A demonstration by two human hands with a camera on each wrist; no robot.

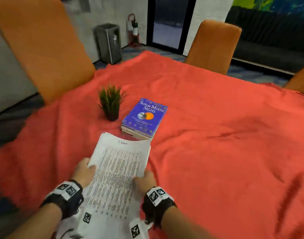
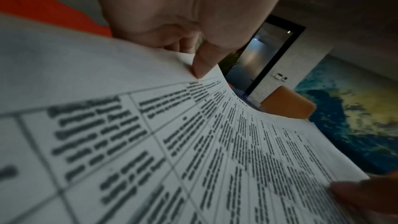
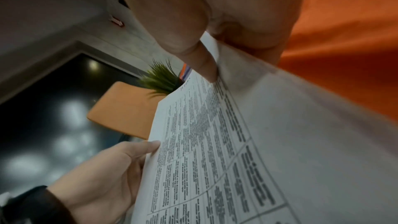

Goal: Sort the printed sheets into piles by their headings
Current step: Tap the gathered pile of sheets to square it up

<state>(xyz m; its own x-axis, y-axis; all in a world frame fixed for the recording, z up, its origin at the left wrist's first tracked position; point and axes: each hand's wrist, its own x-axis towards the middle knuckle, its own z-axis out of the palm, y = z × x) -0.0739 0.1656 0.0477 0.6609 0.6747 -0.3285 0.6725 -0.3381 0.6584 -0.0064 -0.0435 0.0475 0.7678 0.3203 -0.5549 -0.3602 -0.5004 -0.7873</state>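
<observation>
**Both hands hold the printed sheets above the table**

Head view: the left hand (image 1: 83, 171) and the right hand (image 1: 145, 181) hold a stack of printed sheets (image 1: 116, 171) by its two long edges, above the near part of the table (image 1: 216, 118), which is covered with a red cloth. The top sheet carries a table of dense text and a short heading near its far edge; the heading is too blurred to read. The far end of the sheets curves a little upward. Beyond the sheets lies a small stack of books (image 1: 144, 119) with a blue cover on top, and just left of it stands a small potted plant (image 1: 110, 102). Orange chairs (image 1: 214, 47) stand around the table, and a grey bin (image 1: 109, 43) stands by the wall.

Left wrist view: the thumb (image 2: 203, 62) of the left hand presses on the top of the sheets at the edge, the other fingers are curled under them, so the fingers grip the sheets.

Right wrist view: the thumb (image 3: 206, 64) of the right hand lies on the top sheet at its edge and the fingers are below, also gripping. The left hand is seen at the opposite edge.
</observation>
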